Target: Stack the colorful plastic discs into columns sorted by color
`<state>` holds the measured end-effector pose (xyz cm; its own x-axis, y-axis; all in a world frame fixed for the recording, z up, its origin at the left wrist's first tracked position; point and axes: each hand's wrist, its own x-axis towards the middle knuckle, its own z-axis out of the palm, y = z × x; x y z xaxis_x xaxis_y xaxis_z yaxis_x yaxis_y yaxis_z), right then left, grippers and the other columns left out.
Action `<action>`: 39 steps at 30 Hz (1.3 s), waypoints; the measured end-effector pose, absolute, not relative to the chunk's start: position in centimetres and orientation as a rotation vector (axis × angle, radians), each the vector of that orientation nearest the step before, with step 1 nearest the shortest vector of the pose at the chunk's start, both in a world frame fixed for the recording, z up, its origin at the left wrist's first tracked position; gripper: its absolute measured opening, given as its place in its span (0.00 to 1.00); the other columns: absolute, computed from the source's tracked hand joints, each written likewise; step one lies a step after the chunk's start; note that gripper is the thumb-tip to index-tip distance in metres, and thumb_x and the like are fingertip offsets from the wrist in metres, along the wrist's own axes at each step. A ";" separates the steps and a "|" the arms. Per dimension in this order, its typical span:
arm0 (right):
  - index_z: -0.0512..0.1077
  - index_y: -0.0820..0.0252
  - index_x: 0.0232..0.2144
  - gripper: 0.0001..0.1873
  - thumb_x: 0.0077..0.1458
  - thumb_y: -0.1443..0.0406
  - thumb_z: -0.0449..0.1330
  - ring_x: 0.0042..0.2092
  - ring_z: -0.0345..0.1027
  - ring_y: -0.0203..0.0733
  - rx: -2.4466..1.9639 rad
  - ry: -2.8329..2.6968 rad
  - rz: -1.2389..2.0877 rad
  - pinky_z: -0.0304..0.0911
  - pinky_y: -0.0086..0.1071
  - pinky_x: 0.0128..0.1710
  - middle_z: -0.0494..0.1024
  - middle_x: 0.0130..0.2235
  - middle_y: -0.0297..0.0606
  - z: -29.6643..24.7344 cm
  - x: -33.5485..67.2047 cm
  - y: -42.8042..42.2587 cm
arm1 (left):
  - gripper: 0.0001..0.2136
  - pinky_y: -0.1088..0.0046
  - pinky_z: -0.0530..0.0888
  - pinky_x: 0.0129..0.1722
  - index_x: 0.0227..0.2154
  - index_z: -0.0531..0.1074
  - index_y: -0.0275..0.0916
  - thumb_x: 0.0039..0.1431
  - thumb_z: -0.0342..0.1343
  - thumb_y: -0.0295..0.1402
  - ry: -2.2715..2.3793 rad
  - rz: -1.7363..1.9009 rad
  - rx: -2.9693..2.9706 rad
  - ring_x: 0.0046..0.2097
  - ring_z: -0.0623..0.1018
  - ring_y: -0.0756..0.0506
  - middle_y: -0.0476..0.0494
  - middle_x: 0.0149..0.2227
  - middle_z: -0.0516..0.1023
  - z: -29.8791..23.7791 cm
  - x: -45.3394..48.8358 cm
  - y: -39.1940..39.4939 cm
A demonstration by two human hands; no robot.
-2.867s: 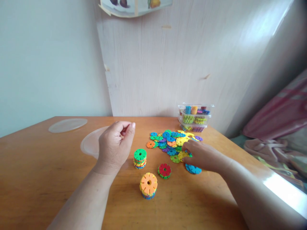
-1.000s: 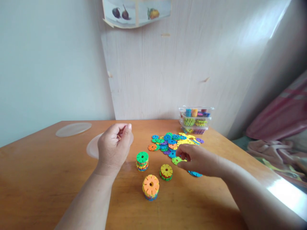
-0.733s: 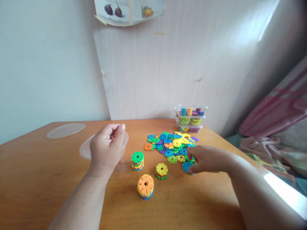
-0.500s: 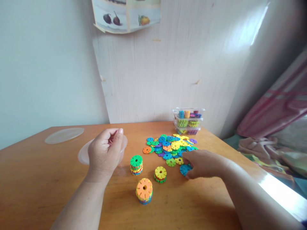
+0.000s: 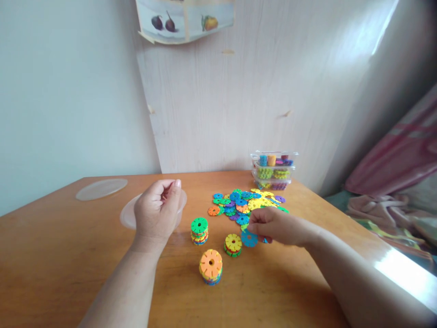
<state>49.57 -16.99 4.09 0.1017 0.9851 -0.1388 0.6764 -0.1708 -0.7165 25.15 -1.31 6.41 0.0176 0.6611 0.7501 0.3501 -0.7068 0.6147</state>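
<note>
My right hand [image 5: 264,225] pinches a blue notched plastic disc [image 5: 249,238] at its edge, just in front of the heap of discs [image 5: 239,205]. My left hand [image 5: 157,207] is closed in a loose fist above the table, beside a clear round lid [image 5: 128,215] that it partly covers; nothing shows in its fingers. Between the hands stand three small stacks of discs: one topped with green [image 5: 199,225], one with yellow [image 5: 233,242], and a taller one with orange [image 5: 210,263]. A bit of another blue disc [image 5: 265,240] shows under my right hand.
Stacked clear containers [image 5: 274,171] with coloured pieces stand at the table's back right. A second round lid [image 5: 101,189] lies at the back left. Beyond the wooden table's [image 5: 68,264] right edge are folded cloths [image 5: 375,209] and a pink curtain [image 5: 385,150].
My right hand has moved left with the blue disc now between its fingers, away from where it lay. My left hand keeps its closed pose. The view has shifted slightly.
</note>
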 end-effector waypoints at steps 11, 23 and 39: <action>0.68 0.57 0.27 0.11 0.56 0.58 0.54 0.24 0.61 0.33 -1.893 -1.449 0.804 0.54 0.27 0.22 0.71 0.23 0.30 1.4 48.6 -15.0 | 0.12 0.76 0.70 0.31 0.32 0.76 0.40 0.60 0.54 0.42 1.022 1.728 2.054 0.30 0.75 0.50 0.50 0.27 0.78 6.3 25.0 -1.1; 0.75 0.54 0.38 0.18 0.49 0.50 0.62 0.36 0.69 0.45 -2.354 -1.800 0.135 0.49 0.31 0.29 0.79 0.37 0.38 1.9 50.1 -15.8 | 0.12 0.76 0.70 0.32 0.33 0.76 0.40 0.60 0.54 0.42 1.028 1.730 2.071 0.31 0.76 0.49 0.50 0.29 0.79 6.2 24.9 -0.9; 0.69 0.58 0.24 0.13 0.59 0.62 0.51 0.30 0.64 0.38 -2.282 -1.736 -0.073 0.47 0.32 0.27 0.76 0.28 0.37 3.4 49.1 -16.0 | 0.12 0.76 0.70 0.33 0.33 0.76 0.39 0.60 0.54 0.43 1.035 1.741 2.063 0.32 0.76 0.50 0.50 0.29 0.79 6.1 24.9 -0.8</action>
